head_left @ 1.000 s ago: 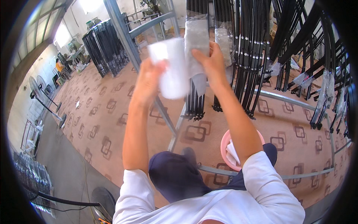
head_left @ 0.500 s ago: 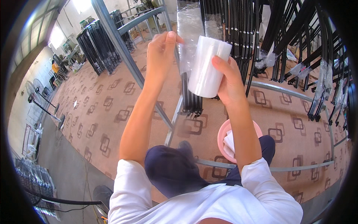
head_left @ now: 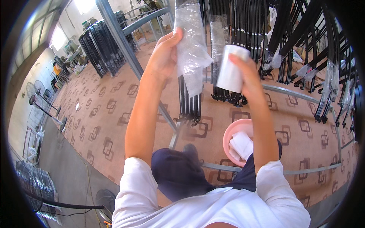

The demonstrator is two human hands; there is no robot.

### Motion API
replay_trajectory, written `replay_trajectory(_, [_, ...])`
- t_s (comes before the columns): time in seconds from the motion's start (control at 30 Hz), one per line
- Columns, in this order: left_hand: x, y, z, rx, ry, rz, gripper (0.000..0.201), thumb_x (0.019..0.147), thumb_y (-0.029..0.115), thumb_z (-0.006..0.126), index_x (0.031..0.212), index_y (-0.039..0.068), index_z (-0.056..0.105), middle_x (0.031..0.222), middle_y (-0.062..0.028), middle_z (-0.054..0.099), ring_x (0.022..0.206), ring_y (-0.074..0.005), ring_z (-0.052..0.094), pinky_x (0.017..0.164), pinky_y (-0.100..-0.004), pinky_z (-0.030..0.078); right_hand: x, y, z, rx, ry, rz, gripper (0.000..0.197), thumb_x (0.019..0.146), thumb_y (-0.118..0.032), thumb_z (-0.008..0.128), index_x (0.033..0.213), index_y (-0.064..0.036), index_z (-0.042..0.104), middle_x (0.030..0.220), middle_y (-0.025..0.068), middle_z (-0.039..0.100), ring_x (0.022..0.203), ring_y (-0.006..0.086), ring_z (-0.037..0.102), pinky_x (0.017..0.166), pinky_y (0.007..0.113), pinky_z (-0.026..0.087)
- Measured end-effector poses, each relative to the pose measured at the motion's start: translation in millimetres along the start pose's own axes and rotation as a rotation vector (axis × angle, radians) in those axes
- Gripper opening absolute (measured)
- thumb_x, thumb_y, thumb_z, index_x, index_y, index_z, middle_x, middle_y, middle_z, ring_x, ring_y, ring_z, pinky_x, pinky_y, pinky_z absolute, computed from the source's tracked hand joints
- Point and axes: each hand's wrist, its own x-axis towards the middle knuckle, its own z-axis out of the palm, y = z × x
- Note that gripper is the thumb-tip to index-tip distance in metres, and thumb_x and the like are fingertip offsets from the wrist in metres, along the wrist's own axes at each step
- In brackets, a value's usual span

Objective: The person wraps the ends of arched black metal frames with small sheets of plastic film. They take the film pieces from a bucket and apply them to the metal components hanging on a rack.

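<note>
Clear plastic film roll (head_left: 229, 72) swung right since half second ago, off front of left bundle of slim black rods (head_left: 189, 104), now before neighbouring bundle (head_left: 228, 97). Right hand (head_left: 245, 74) clasped round roll. Left hand (head_left: 164, 55) sets thumb against left edge of film wrap (head_left: 189, 45), fingers curled; pinch hard to confirm. Loose tail (head_left: 195, 84) hangs: left bundle seems covered, end not yet pressed flat.

A narrow low gap parts two film-wrapped black rod bundles (head_left: 189, 100) — a slanting grey metal post (head_left: 126, 49) bars the left.
</note>
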Motion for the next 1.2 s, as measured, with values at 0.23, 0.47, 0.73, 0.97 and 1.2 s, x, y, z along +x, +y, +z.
replay_trajectory(0.23, [-11.9,-6.1,16.1,0.663,0.440,0.266,0.027,0.090,0.026,0.040,0.100,0.005,0.052,0.089,-0.0107,0.057,0.083,-0.0227,0.055,0.076,-0.0340,0.044,20.0,47.1,86.4,0.092,-0.217,0.144,0.029,0.083,-0.021,0.049,0.105,-0.0019,0.052,0.090,0.0080,0.059,0.076,0.0133,0.059,0.066,0.025,0.047])
replay_trajectory(0.47, [-47.7,-20.0,-18.5,0.805,0.529,0.167,0.030,0.085,0.027,0.050,0.106,0.007,0.051,0.109,-0.0109,0.049,0.099,-0.0222,0.046,0.084,-0.0371,0.037,12.4,68.1,99.6,0.349,-0.349,0.142,0.042,0.083,-0.034,0.049,0.111,-0.0031,0.048,0.096,0.0069,0.057,0.084,0.0123,0.057,0.073,0.025,0.048])
replay_trajectory(0.73, [-55.7,-19.1,-23.0,0.418,0.405,-0.003,0.051,0.074,0.027,0.066,0.109,-0.002,0.043,0.095,-0.0088,0.055,0.084,-0.0150,0.053,0.073,-0.0269,0.043,-23.4,58.3,86.4,0.205,-0.082,-0.068,0.039,0.082,-0.030,0.050,0.106,0.0007,0.049,0.093,0.0087,0.058,0.079,0.0148,0.057,0.072,0.026,0.045])
replay_trajectory(0.97, [-74.4,-19.7,11.2,0.650,0.561,0.173,0.057,0.064,0.024,0.073,0.101,-0.004,0.039,0.090,-0.0135,0.055,0.079,-0.0209,0.057,0.069,-0.0311,0.046,-21.8,80.9,61.3,-0.113,0.108,-0.219,0.022,0.065,-0.001,0.064,0.085,0.0037,0.056,0.069,0.0051,0.058,0.065,0.0113,0.053,0.059,0.027,0.041])
replay_trajectory(1.2, [-75.9,-39.9,57.4,1.276,0.365,0.388,0.060,0.069,0.032,0.068,0.101,-0.008,0.036,0.092,-0.0220,0.050,0.082,-0.0374,0.051,0.071,-0.0388,0.043,-58.4,70.0,51.3,0.626,-0.210,-0.196,0.050,0.078,-0.020,0.058,0.117,0.0018,0.034,0.113,0.0121,0.045,0.103,0.0176,0.045,0.088,0.030,0.035])
